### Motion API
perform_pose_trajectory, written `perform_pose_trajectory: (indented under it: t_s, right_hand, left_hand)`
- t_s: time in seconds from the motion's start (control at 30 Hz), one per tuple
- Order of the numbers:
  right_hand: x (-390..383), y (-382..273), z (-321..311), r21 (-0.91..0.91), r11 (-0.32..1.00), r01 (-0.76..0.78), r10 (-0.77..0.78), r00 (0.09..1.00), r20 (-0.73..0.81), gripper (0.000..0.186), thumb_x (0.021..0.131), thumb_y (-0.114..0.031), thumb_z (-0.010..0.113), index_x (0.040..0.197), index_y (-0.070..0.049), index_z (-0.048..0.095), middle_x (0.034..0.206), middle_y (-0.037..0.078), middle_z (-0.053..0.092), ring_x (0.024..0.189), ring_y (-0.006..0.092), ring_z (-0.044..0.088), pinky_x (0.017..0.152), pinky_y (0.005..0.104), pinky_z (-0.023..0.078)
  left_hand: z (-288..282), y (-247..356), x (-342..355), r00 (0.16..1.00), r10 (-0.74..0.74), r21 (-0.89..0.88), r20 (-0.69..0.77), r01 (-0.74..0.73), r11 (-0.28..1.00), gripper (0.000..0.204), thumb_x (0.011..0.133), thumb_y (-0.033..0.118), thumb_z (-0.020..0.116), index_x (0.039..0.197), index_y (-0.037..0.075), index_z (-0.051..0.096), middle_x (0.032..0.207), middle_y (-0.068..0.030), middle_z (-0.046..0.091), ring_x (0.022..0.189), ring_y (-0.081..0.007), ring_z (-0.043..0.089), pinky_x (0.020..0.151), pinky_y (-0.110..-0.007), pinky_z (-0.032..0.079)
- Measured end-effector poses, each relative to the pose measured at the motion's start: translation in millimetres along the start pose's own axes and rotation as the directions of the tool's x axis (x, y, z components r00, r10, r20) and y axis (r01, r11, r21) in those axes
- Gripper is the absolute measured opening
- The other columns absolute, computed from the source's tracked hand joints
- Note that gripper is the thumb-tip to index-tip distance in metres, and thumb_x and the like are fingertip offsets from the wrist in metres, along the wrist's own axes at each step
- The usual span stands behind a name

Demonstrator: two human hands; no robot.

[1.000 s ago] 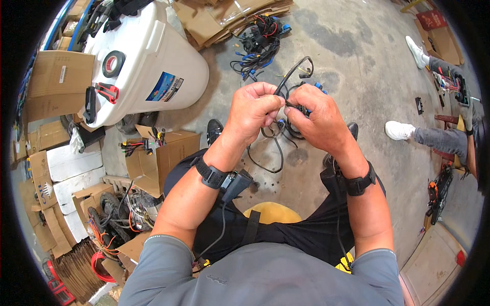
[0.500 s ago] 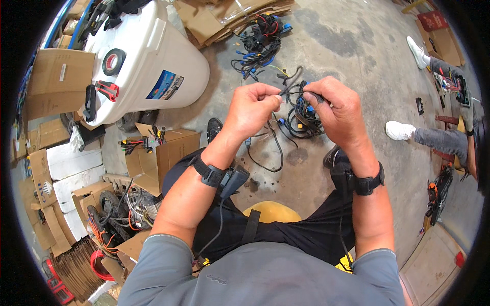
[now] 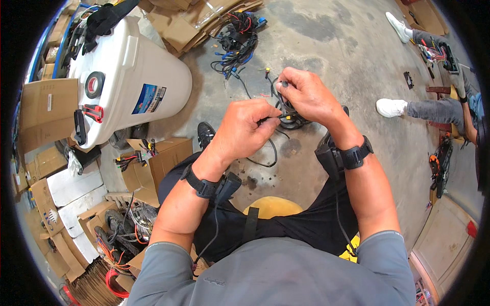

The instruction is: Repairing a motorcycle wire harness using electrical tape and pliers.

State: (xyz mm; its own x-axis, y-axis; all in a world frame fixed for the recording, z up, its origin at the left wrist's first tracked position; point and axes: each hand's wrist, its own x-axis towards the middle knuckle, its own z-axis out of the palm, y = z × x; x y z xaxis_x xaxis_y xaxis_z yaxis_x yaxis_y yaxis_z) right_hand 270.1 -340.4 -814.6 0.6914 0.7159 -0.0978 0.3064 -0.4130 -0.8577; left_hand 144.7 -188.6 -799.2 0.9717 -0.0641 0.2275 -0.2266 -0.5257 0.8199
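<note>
My left hand point(image 3: 247, 127) is closed in a pinch on a black cable point(image 3: 285, 117), thumb against the bent forefinger. Up and to the right of it, my right hand point(image 3: 310, 97) pinches a dark cable end point(image 3: 284, 84) between thumb and fingers; its exact shape is mostly covered. Below and between my hands, a coil of black cables point(image 3: 298, 123) with yellow bits lies on the concrete floor, partly hidden by the right hand. A small yellow connector point(image 3: 267, 70) on a dark lead shows just beyond the hands.
A white bin point(image 3: 168, 84) stands at left, with black tape point(image 3: 94, 84) and a red-handled cutter point(image 3: 93, 112) on its lid. More tangled cables point(image 3: 239, 46) lie ahead. An open carton point(image 3: 171, 158) sits by my left leg. Another person's leg point(image 3: 434, 111) reaches in from the right.
My right hand has moved up and away from me, while the left has shifted lower. The view has swung slightly, moving the surroundings leftward. Both hands stay pinched.
</note>
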Motion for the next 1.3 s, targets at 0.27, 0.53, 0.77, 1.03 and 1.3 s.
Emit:
perform_pose_trajectory:
  t_s: [0.27, 0.53, 0.77, 1.03, 1.3]
  right_hand:
    - [7, -4, 2, -0.101, 0.995, -0.011, 0.015, 0.999, 0.039, 0.015, 0.084, -0.012, 0.059, 0.088, 0.001, 0.062, 0.066, 0.012, 0.059, 0.062, 0.0174, 0.054, 0.060, 0.0350, 0.046]
    - [7, -6, -4, 0.027, 0.996, 0.086, -0.079, 0.978, -0.194, 0.016, 0.083, -0.014, 0.059, 0.089, 0.000, 0.064, 0.080, 0.018, 0.066, 0.076, 0.0323, 0.065, 0.069, 0.0394, 0.050]
    - [-4, -21, -17, 0.125, 0.992, 0.005, 0.016, 0.986, -0.166, 0.016, 0.083, -0.014, 0.061, 0.086, 0.001, 0.065, 0.070, 0.010, 0.062, 0.064, 0.0144, 0.057, 0.062, 0.0304, 0.047]
    - [-12, -12, 0, 0.196, 0.973, 0.123, -0.137, 0.989, 0.062, 0.026, 0.086, -0.021, 0.060, 0.098, 0.001, 0.066, 0.075, 0.013, 0.065, 0.070, 0.0165, 0.060, 0.065, 0.0301, 0.049]
    - [-13, -19, -1, 0.353, 0.934, -0.051, 0.016, 0.995, 0.101, 0.019, 0.089, -0.015, 0.059, 0.088, 0.003, 0.065, 0.069, 0.005, 0.065, 0.067, 0.0113, 0.061, 0.063, 0.0273, 0.048]
  left_hand:
    - [12, 7, 3, 0.985, 0.063, 0.112, -0.163, -0.046, 0.993, 0.018, 0.071, 0.001, 0.074, 0.088, 0.002, 0.068, 0.067, -0.0107, 0.059, 0.055, -0.0216, 0.054, 0.051, -0.031, 0.041]
    - [16, -3, -2, 0.954, -0.263, -0.111, -0.146, 0.248, 0.962, 0.016, 0.078, 0.003, 0.075, 0.092, 0.000, 0.069, 0.072, -0.0019, 0.066, 0.061, -0.0068, 0.053, 0.055, -0.024, 0.042]
    - [7, -4, 8, 0.788, -0.614, -0.474, -0.045, 0.524, 0.707, 0.012, 0.081, 0.005, 0.074, 0.091, 0.000, 0.068, 0.068, 0.0077, 0.057, 0.060, -0.0004, 0.046, 0.051, -0.018, 0.034]
    - [1, -14, 12, 0.766, -0.643, -0.745, -0.023, 0.416, 0.522, 0.010, 0.086, 0.013, 0.070, 0.088, 0.004, 0.066, 0.062, 0.0056, 0.054, 0.047, -0.0022, 0.040, 0.043, -0.019, 0.028]
    - [-10, -25, 12, 0.747, -0.663, -0.837, -0.034, 0.342, 0.428, 0.011, 0.088, 0.013, 0.065, 0.093, 0.003, 0.063, 0.061, -0.0008, 0.056, 0.046, -0.0085, 0.045, 0.043, -0.022, 0.034]
